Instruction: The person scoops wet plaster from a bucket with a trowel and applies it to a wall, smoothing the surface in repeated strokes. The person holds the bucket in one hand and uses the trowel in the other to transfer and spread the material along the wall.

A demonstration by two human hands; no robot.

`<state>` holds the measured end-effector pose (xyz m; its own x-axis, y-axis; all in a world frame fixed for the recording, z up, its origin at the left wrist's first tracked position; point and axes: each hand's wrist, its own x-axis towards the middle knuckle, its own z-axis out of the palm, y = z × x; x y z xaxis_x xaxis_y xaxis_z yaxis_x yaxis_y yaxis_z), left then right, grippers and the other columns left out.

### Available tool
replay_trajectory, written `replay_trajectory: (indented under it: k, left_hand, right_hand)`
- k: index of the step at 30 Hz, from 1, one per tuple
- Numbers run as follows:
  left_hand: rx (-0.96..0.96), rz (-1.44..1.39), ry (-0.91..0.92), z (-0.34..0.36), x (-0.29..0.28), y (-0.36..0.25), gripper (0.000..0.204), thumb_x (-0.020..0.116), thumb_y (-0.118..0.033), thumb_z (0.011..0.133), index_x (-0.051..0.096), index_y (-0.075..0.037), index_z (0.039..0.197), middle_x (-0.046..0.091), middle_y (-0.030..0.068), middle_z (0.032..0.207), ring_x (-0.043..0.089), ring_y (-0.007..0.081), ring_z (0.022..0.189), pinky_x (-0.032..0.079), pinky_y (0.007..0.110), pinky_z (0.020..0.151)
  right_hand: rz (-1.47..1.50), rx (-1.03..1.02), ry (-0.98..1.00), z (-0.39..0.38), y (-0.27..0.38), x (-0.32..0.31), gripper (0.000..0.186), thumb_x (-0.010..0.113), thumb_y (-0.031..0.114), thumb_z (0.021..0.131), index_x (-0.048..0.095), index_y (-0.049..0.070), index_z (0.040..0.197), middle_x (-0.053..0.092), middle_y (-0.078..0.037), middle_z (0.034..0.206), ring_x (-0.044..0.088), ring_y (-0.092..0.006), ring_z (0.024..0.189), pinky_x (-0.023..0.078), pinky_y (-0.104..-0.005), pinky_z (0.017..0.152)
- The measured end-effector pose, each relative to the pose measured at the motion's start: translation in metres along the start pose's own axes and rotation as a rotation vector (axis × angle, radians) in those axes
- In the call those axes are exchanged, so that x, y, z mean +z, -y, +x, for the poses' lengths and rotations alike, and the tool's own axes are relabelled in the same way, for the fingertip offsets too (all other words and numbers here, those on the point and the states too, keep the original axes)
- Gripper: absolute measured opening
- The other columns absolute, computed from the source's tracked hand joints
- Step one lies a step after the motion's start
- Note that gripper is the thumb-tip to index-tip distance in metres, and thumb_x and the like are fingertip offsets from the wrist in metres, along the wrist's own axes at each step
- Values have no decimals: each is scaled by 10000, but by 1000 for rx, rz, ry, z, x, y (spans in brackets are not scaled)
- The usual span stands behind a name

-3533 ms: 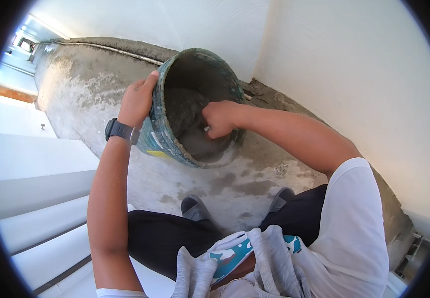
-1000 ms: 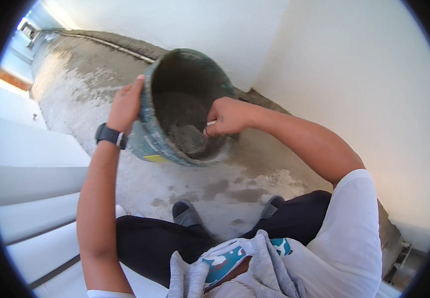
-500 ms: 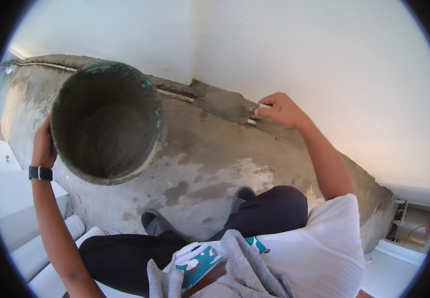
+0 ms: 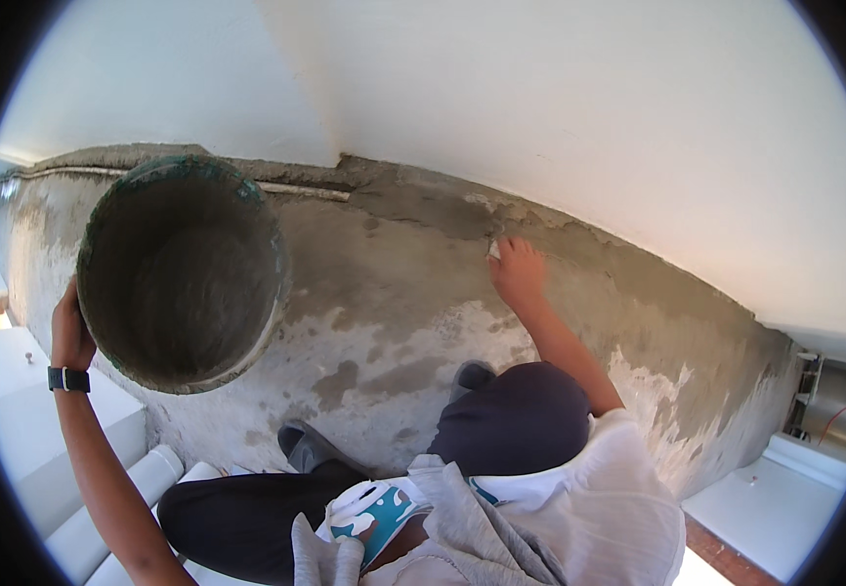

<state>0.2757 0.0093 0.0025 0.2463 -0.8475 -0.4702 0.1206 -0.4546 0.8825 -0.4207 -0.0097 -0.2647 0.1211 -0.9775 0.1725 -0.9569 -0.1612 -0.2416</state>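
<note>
My left hand (image 4: 75, 327) is closed on the outer left rim of a large, mortar-stained bucket (image 4: 103, 249), which is tipped toward me and coated inside with grey mortar. My right hand (image 4: 521, 273) is low over the floor near the wall base, closed on a pale tool handle (image 4: 494, 250); the tool's working end is hard to make out. Just beyond it lies a dark patch of wet mortar (image 4: 423, 213) along the base of the wall.
A white wall (image 4: 560, 117) rises ahead, with a pale pipe (image 4: 306, 190) along its foot. My sandalled feet (image 4: 311, 449) and knees are on the concrete floor (image 4: 374, 361). White stepped ledges (image 4: 71, 410) stand at left; a metal fitting with red wire (image 4: 828, 410) is at right.
The tool came out of the bucket to the wall base, and my right hand has since moved down toward me. The bucket has shifted left, and my view has turned.
</note>
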Motion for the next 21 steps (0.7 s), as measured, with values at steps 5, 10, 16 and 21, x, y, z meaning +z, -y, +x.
replay_trajectory:
  k: [5,10,16,21]
  left_hand:
    - [52,44,20,1,19,-3,431,411,-294,1105,556,4,1380,647,88,1321,626,182,1173,507,324,1006]
    - [75,64,-29,-2,19,-7,426,403,-275,1099,553,-8,1395,643,98,1335,639,190,1161,517,325,996]
    - [145,254,-43,1,-20,-4,428,397,-245,1096,527,-4,1425,637,105,1344,634,202,1173,523,336,995]
    - [136,202,-18,1,-46,1,419,382,-204,1097,504,4,1440,623,108,1363,627,195,1182,524,334,992]
  right_hand:
    - [31,21,-99,-9,-5,1,445,764,190,796,644,45,1200,637,-130,1065,610,-339,995,477,-466,833]
    - [-25,79,19,-13,-13,16,440,758,179,797,655,42,1202,641,-135,1061,611,-343,997,474,-462,837]
    - [61,63,-113,-15,-22,29,437,762,193,795,655,42,1191,644,-131,1063,607,-342,1005,465,-465,834]
    - [57,86,-49,-6,-31,29,444,774,197,782,656,45,1183,645,-107,1068,606,-318,1019,457,-457,842]
